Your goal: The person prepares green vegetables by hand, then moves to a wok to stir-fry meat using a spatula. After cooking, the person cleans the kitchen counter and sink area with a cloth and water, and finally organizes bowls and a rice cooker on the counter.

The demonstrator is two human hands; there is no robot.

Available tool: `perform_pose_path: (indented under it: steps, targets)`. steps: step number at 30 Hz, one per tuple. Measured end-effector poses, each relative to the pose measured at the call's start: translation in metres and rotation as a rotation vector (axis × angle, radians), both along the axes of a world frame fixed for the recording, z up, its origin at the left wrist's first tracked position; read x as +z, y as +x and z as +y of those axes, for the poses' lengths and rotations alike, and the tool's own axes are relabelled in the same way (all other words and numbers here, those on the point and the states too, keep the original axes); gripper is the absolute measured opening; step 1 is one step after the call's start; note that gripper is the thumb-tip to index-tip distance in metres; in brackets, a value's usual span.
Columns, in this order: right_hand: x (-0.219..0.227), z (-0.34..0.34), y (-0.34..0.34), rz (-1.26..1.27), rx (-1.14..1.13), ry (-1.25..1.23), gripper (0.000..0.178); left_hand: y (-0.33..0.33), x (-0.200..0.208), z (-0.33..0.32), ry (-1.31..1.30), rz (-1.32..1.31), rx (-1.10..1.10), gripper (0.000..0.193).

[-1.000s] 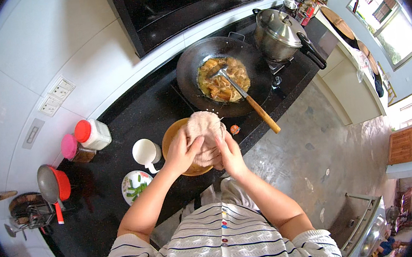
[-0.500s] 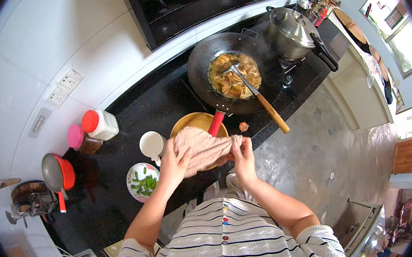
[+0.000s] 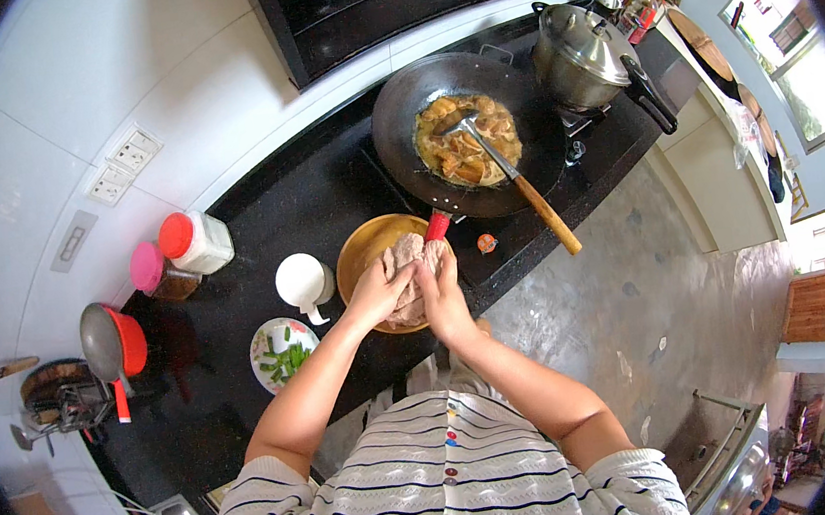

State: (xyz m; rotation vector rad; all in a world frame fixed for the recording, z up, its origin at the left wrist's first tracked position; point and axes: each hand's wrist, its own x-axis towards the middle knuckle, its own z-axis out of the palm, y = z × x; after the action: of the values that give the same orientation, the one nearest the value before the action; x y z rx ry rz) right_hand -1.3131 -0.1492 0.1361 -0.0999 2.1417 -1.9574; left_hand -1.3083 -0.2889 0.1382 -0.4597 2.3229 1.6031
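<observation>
Over a yellowish-brown bowl (image 3: 356, 253), my two hands meet around a bunched pinkish-beige cloth (image 3: 404, 254). My left hand (image 3: 378, 293) is closed on its left side. Pressed against the right side is my right hand (image 3: 445, 299), just below the red handle (image 3: 437, 225) of the wok. That dark wok (image 3: 401, 143) holds browned pieces in liquid. A spatula (image 3: 526, 193) with a wooden handle rests in it, its end hanging over the counter edge. To the left of the bowl stand a white mug (image 3: 302, 281) and a floral plate (image 3: 267, 343) with cut green pieces (image 3: 287, 359).
A lidded metal pot (image 3: 577, 54) with a black handle stands right of the wok. A small orange round item (image 3: 487, 243) lies by the counter edge. Jars with a red lid (image 3: 177, 234) and a pink lid (image 3: 146, 267), plus a small red pan (image 3: 130, 345), sit at left.
The cloth was spread out between my hands and is now gathered into a bundle. My right hand has moved left, up against my left. More of the bowl shows.
</observation>
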Motion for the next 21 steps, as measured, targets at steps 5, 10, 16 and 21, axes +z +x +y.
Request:
perform_pose_path:
  steps: [5,10,16,21]
  targets:
    - [0.003,0.024,0.033,0.000,0.119,0.115,0.071,0.004,-0.009,0.001,-0.016,0.063,0.022,0.069]
    - [-0.051,0.020,-0.025,0.211,0.009,0.265,0.062,0.004,-0.024,-0.001,-0.234,0.103,-0.037,0.067]
    - [0.007,0.012,0.004,0.103,0.133,0.373,0.043,-0.004,-0.017,-0.002,-0.207,0.138,-0.024,0.066]
    - [-0.063,0.028,-0.021,0.100,0.024,0.164,0.049,-0.010,-0.028,0.002,-0.168,0.171,-0.075,0.070]
